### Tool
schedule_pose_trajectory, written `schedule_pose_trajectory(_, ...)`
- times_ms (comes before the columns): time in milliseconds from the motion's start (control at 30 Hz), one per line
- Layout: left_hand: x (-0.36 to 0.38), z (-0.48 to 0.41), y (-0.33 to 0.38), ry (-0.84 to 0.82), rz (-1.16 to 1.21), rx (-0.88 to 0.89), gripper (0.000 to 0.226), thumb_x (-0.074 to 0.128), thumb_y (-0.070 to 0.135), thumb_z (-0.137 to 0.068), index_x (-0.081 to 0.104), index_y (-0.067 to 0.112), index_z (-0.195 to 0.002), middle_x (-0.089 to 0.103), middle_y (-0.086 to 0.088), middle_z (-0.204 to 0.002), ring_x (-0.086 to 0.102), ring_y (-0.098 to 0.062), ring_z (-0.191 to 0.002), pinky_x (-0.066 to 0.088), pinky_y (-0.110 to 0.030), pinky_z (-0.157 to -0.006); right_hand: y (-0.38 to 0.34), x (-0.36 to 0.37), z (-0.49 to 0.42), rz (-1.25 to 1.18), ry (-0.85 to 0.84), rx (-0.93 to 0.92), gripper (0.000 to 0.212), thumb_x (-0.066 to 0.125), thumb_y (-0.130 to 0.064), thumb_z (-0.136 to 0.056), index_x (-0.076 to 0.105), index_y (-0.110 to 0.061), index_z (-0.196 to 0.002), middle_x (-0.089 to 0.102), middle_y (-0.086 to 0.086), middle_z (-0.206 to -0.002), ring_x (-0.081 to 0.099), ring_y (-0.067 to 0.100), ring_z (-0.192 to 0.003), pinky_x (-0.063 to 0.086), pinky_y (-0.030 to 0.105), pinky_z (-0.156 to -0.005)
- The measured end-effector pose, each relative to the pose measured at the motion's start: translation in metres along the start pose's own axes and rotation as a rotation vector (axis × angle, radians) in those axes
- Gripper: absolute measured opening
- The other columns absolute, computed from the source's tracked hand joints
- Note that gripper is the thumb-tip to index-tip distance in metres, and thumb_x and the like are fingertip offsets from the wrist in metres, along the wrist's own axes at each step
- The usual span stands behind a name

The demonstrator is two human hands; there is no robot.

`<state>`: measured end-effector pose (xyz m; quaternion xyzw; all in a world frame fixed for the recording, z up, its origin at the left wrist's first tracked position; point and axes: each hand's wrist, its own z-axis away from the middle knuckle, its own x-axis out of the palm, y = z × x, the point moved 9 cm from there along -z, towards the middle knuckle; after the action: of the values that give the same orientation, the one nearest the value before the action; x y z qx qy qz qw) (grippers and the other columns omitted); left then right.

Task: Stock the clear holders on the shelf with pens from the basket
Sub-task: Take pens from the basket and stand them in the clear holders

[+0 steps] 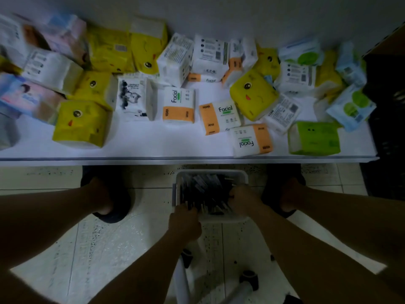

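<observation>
Overhead, a white shelf (153,141) carries scattered tissue packs (178,108). Below its front edge sits a white rectangular basket (210,172), between the person's feet, filled with a loose heap of dark pens (206,191); the dim light hides their detail. Left hand (185,220) is at the near left corner, fingers curled round several pens. Right hand (243,198) is at the right side, fingers closed on a bunch.

We log tissue packs in a loose jumble: yellow packs (81,123) with cartoon faces, orange-and-white "Facial" packs (178,106), one green pack (314,138). Black crate (385,106) at right. Speckled tile floor (109,249) below. Castor wheels (248,279) near bottom edge.
</observation>
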<state>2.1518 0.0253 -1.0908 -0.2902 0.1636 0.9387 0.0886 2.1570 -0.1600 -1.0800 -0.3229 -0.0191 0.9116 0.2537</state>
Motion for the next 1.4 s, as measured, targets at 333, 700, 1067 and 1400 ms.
schedule_pose_trajectory(333, -0.006, -0.014, -0.008, -0.062, 0.088, -0.053, 0.033, 0.044, 0.024, -0.096, 0.056, 0.005, -0.12, 0.053, -0.018, -0.125, 0.053, -0.032, -0.113, 0.049, -0.041, -0.095, 0.001, 0.038, 0.004, 0.228, -0.21, 0.046, 0.032, 0.046, -0.027, -0.097, 0.061, -0.007, -0.117, 0.061, 0.012, -0.115, 0.059, 0.025, -0.096, 0.041, 0.027, -0.071)
schedule_pose_trajectory(700, -0.006, -0.019, -0.01, -0.091, 0.151, 0.032, 0.031, 0.04, 0.022, -0.099, 0.058, 0.005, -0.118, 0.06, -0.016, -0.115, 0.058, -0.027, -0.102, 0.052, -0.034, -0.087, 0.01, 0.06, 0.003, 0.236, -0.331, -0.033, 0.061, 0.04, -0.039, -0.098, 0.022, -0.017, -0.152, 0.034, 0.014, -0.15, 0.04, 0.032, -0.129, 0.038, 0.04, -0.105)
schedule_pose_trajectory(1067, -0.026, -0.005, -0.033, 0.213, 0.64, -0.177, 0.03, 0.058, 0.027, -0.092, 0.053, 0.012, -0.066, 0.053, 0.002, -0.057, 0.05, -0.008, -0.046, 0.041, -0.017, -0.046, 0.019, 0.032, 0.006, -0.114, -0.076, 0.162, 0.026, 0.056, -0.03, -0.093, 0.062, -0.008, -0.081, 0.059, 0.008, -0.08, 0.059, 0.022, -0.08, 0.044, 0.023, -0.058)
schedule_pose_trajectory(1400, -0.025, -0.007, -0.029, 0.076, 0.993, -0.194, 0.016, 0.044, 0.017, -0.099, 0.056, 0.01, -0.091, 0.067, -0.02, -0.078, 0.058, -0.022, -0.059, 0.043, -0.023, -0.047, 0.03, -0.016, 0.016, -0.423, 0.226, 0.198, 0.013, 0.064, -0.02, -0.089, 0.06, -0.008, -0.09, 0.061, 0.01, -0.086, 0.062, 0.03, -0.087, 0.055, 0.039, -0.078)
